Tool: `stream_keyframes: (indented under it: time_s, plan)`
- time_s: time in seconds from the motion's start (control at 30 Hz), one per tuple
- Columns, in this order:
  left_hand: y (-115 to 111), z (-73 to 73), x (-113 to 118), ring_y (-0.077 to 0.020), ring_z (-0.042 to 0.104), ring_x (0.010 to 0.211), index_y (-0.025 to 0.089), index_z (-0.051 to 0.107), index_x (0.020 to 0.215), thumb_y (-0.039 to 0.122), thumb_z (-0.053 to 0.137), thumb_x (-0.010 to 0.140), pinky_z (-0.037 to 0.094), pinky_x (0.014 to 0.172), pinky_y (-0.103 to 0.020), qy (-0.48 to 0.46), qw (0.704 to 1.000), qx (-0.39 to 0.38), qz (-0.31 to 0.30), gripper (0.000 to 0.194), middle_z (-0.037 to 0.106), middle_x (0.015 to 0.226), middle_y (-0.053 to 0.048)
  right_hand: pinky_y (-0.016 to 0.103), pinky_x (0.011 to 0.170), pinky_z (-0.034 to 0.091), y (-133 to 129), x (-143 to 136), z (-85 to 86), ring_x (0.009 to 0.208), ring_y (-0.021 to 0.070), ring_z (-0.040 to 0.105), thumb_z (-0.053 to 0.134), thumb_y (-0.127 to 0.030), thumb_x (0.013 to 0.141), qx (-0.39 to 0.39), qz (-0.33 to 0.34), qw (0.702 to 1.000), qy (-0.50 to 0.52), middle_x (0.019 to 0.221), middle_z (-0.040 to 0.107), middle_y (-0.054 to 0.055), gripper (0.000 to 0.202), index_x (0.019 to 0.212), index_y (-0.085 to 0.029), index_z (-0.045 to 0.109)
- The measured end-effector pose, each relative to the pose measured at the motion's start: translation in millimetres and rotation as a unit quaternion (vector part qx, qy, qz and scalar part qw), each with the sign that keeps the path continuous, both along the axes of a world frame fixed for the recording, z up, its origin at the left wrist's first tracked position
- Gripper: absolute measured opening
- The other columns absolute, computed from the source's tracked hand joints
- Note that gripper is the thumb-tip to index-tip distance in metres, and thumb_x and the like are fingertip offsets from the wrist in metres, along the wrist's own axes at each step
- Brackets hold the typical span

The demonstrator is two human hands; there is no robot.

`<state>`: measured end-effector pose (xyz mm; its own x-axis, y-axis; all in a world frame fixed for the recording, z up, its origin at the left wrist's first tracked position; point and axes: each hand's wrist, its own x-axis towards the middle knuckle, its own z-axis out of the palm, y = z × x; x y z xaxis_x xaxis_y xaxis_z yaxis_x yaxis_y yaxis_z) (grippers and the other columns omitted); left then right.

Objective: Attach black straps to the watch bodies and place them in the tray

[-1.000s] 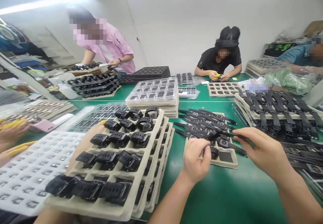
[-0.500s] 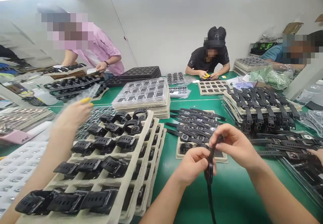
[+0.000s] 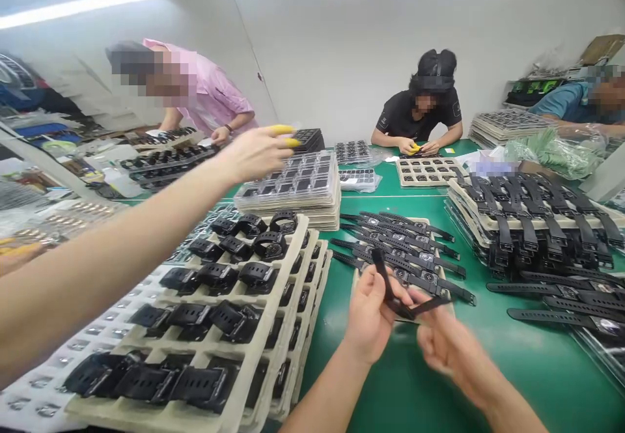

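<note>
A black smartwatch (image 3: 390,293) is held up over the green table in front of me, its two strap halves bent into a V. My left hand (image 3: 368,319) is closed around it, thumb and fingers pinching the body and the base of one upright strap half. The other strap half points right, lying across the fingers of my right hand (image 3: 452,348), which is curled against it and blurred by motion. Just behind my hands, rows of flat-laid smartwatches (image 3: 400,251) cover a cream tray (image 3: 360,282).
A co-worker's arm (image 3: 161,237) with yellow finger covers reaches across from the left. Stacked cream trays (image 3: 266,329) of looped watches stand at left, clear-lidded trays (image 3: 288,185) behind them. More strapped watches (image 3: 541,211) are piled at right. Other people work across the green table (image 3: 390,387).
The smartwatch has gone from hanging straight to bent, and my right hand has moved lower. The co-worker's arm has swung right across the trays. My view has turned slightly left.
</note>
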<state>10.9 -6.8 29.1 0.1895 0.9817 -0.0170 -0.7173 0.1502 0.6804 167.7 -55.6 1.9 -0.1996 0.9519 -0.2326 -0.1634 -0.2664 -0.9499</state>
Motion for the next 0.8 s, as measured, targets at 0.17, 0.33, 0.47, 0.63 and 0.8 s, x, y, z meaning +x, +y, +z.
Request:
stream_keyframes:
  time_s: [0.17,0.33,0.47,0.63,0.8]
  plan:
    - [-2,-7.0,1,-0.0147,0.061,0.061,0.015,0.062,0.086,0.057,0.07,0.087,0.048,0.069,-0.029,0.151,0.984,0.072,-0.064,0.043,0.057,0.054,0.002,0.026,0.049,0.04,34,9,20.3,0.055,0.0146,0.04,0.056,-0.064,0.093,0.103,-0.124,0.986,-0.042,0.073,0.052,0.0,0.041,0.083,-0.024,0.053]
    - [-5,-7.3,-5,-0.0132,0.055,0.061,0.016,0.069,0.093,0.045,0.066,0.09,0.045,0.059,-0.026,0.36,0.919,0.151,-0.055,0.029,0.063,0.071,-0.002,0.027,0.05,0.037,41,6,21.4,0.057,0.0167,0.038,0.046,-0.071,0.094,0.177,-0.097,0.963,-0.177,0.061,0.036,-0.004,0.052,0.071,-0.024,0.046]
    - [-6,-8.7,-6,-0.0159,0.058,0.068,0.017,0.071,0.085,0.026,0.056,0.092,0.047,0.064,-0.027,0.478,0.847,0.23,-0.015,0.019,0.067,0.075,-0.003,0.028,0.051,0.037,36,4,15.7,0.057,0.0164,0.039,0.052,-0.065,0.094,0.165,-0.097,0.958,-0.211,0.06,0.039,-0.003,0.051,0.064,-0.024,0.048]
    - [-6,-17.3,-3,-0.0224,0.067,0.083,0.017,0.066,0.12,0.039,0.063,0.091,0.053,0.078,-0.034,0.514,0.8,0.305,0.058,0.036,0.074,0.096,-0.01,0.028,0.053,0.036,30,5,16.2,0.056,0.0162,0.041,0.055,-0.059,0.093,0.171,-0.08,0.96,-0.207,0.059,0.044,-0.003,0.048,0.061,-0.024,0.049]
    - [-4,-27.5,1,-0.0224,0.066,0.069,0.016,0.071,0.102,0.041,0.063,0.093,0.052,0.071,-0.037,0.554,0.697,0.432,0.144,0.028,0.073,0.077,-0.009,0.028,0.054,0.036,32,6,15.1,0.057,0.0167,0.043,0.054,-0.057,0.095,0.155,-0.085,0.957,-0.229,0.058,0.043,-0.003,0.049,0.059,-0.023,0.047]
